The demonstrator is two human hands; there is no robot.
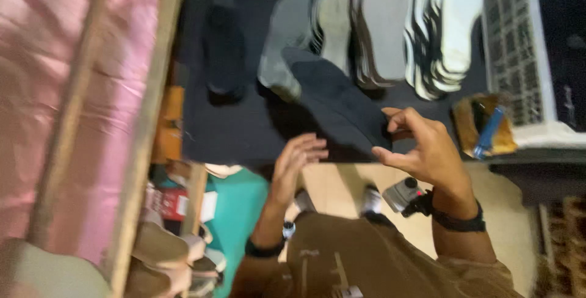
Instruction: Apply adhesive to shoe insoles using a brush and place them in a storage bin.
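Note:
A dark navy shoe insole (339,105) lies tilted on a dark work surface (220,127). My right hand (424,145) pinches its near end between thumb and fingers. My left hand (296,163) hovers with fingers spread just below the insole's near edge, holding nothing. Behind it stand rows of insoles on edge: a grey one (284,41), a pale one (334,26), a larger grey one (383,26) and a white stack (448,26). The picture is blurred by motion.
A pink sheet over wooden slats (73,90) fills the left. A white plastic crate (519,41) stands at the right, with a brown packet and blue stick (488,130) beside it. Teal cloth (238,206) and shoe parts (165,255) lie lower left.

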